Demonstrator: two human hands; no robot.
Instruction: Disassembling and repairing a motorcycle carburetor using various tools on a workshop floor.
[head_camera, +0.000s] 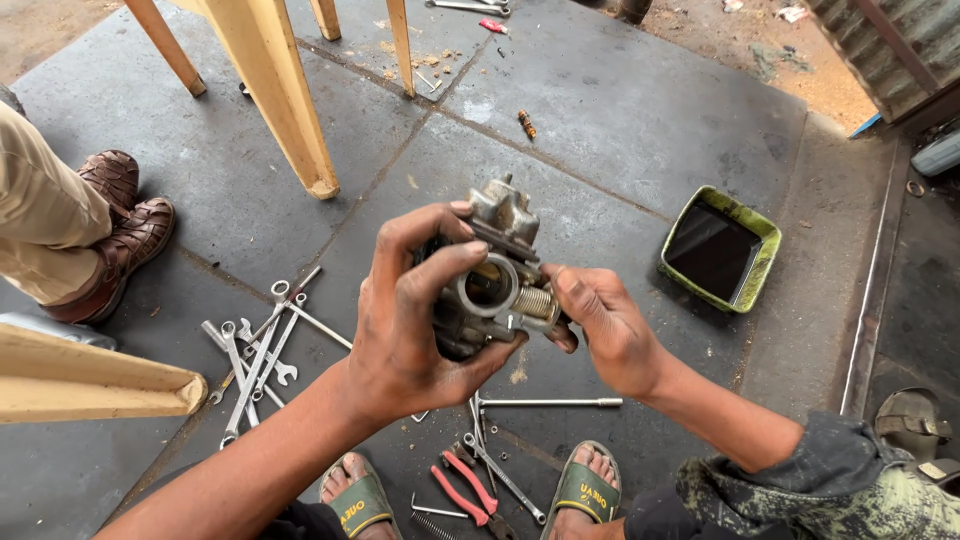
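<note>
Above the grey concrete floor (620, 110), both hands hold a grimy metal carburetor (497, 275) up in mid-air, roughly at the middle of the view. The left hand (405, 325) wraps around its left side, thumb and fingers curled over the body beside the round throat opening, clenched on it. The right hand (605, 325) grips the carburetor's right side, fingertips pressed near the ribbed brass-coloured part.

Below the hands, on the floor between two feet in green sandals (585, 492), lie red-handled pliers (462, 490), a long T-shaped metal tool (545, 403) and some slim metal tools. To the left, a loose heap of spanners (255, 355) lies spread on the floor. To the right of the carburetor, well apart from it, sits a green rectangular tray (765, 240) filled with dark liquid. Pale wooden chair legs (275, 90) stand at the top left, and at the left edge another person's feet in brown woven sandals (115, 235) rest on the floor.
</note>
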